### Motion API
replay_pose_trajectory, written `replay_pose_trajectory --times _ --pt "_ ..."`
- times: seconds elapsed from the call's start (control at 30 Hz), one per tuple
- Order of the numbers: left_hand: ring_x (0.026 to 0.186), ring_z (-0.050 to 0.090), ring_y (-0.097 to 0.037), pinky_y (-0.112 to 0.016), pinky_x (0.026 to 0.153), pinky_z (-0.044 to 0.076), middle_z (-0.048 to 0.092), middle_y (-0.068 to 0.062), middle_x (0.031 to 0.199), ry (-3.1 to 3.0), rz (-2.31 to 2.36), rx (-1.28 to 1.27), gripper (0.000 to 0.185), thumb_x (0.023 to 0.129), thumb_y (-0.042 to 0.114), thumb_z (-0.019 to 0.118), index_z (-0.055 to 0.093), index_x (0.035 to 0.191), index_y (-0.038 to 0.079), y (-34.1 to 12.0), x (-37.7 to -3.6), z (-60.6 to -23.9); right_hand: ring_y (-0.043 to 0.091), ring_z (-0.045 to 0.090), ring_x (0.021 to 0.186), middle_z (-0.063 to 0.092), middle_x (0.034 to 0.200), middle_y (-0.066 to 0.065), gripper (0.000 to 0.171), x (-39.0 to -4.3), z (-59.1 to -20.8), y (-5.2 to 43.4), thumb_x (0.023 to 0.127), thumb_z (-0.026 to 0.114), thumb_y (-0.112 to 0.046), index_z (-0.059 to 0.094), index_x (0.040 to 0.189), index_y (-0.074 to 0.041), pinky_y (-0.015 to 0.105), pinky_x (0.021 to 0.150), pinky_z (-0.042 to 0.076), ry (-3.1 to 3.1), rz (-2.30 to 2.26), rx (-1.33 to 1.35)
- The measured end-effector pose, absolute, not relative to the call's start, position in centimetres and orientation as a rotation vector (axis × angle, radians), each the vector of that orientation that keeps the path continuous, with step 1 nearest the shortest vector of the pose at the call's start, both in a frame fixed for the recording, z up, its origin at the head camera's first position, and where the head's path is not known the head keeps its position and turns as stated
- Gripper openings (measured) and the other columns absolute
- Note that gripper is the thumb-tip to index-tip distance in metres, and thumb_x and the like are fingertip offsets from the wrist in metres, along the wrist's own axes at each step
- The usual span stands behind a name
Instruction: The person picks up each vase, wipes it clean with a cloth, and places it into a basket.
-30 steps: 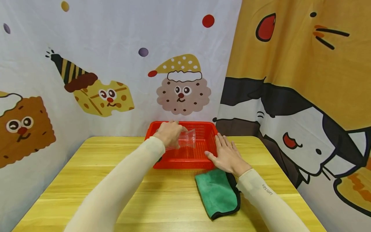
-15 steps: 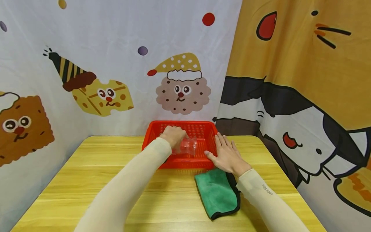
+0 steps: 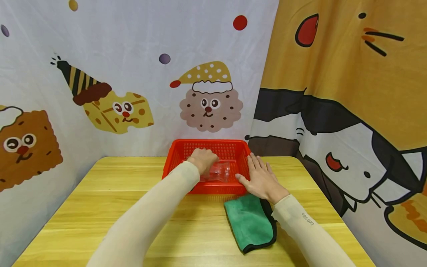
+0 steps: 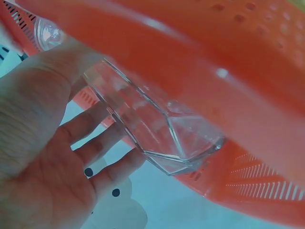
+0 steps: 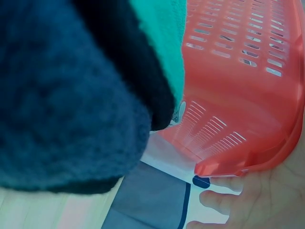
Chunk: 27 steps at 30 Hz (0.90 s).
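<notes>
A clear, hexagonal-sided glass vase (image 3: 221,172) lies on its side low in the red plastic basket (image 3: 213,189). My left hand (image 3: 202,161) reaches in over the basket's left side and holds the vase from above. In the left wrist view its fingers (image 4: 116,167) touch one faceted side of the vase (image 4: 143,119), and the thumb crosses the other side. A round clear end shows beyond the thumb. With fingers stretched out, my right hand (image 3: 261,180) rests against the basket's right rim.
A folded green cloth (image 3: 250,220) with black edging lies in front of the basket's right corner, beside my right wrist. The wooden table (image 3: 133,207) meets a printed curtain (image 3: 133,74) just behind the basket.
My left hand has moved right and down into the basket, taking the vase lower and a little to the right. The right hand and the cloth stay put.
</notes>
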<state>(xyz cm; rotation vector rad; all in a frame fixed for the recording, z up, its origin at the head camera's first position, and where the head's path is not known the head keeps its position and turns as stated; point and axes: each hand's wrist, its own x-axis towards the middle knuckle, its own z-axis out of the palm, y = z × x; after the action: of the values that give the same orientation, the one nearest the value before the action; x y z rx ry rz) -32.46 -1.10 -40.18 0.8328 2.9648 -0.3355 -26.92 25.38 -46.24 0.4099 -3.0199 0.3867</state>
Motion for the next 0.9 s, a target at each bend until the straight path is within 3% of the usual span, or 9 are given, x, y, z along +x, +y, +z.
replay_pose_trajectory --times 0.17,0.27,0.57,0.9 --pt "0.107 0.081 -0.026 -0.048 0.097 0.075 0.086 -0.003 0.125 3.030 -0.314 0.827 0.039 0.102 0.020 0.092 0.084 0.140 0.026 -1.7 -32.1 -39.5 0.053 0.016 0.182 0.014 0.197 0.022 0.113 -26.8 -46.1 25.4 0.113 0.042 -0.083 0.019 0.185 0.001 0.080 0.147 0.012 -3.021 0.388 0.417" --pt "0.110 0.080 -0.027 -0.049 0.098 0.075 0.085 -0.005 0.126 3.069 -0.285 0.806 0.033 0.106 0.016 0.088 0.085 0.137 0.024 -2.0 -32.1 -39.2 0.053 0.016 0.181 0.014 0.197 0.022 0.112 -26.8 -46.0 25.4 0.113 0.043 -0.082 0.019 0.185 0.001 0.080 0.147 0.013 -3.020 0.388 0.415" --pt "0.116 0.079 -0.031 -0.055 0.102 0.074 0.083 -0.010 0.129 3.091 -0.216 0.782 0.031 0.108 0.015 0.084 0.085 0.138 0.020 -2.6 -32.4 -39.6 0.053 0.017 0.181 0.014 0.197 0.021 0.112 -26.9 -46.2 25.4 0.113 0.043 -0.083 0.019 0.185 0.000 0.080 0.146 0.014 -3.027 0.377 0.415" --pt "0.130 0.074 -0.032 -0.056 0.107 0.072 0.077 -0.012 0.147 3.099 -0.068 0.749 0.055 0.107 0.034 0.089 0.074 0.157 0.019 -4.0 -32.0 -39.4 0.051 0.015 0.182 0.013 0.197 0.020 0.113 -26.9 -46.3 25.5 0.112 0.043 -0.084 0.018 0.185 -0.001 0.079 0.147 0.014 -3.034 0.396 0.410"
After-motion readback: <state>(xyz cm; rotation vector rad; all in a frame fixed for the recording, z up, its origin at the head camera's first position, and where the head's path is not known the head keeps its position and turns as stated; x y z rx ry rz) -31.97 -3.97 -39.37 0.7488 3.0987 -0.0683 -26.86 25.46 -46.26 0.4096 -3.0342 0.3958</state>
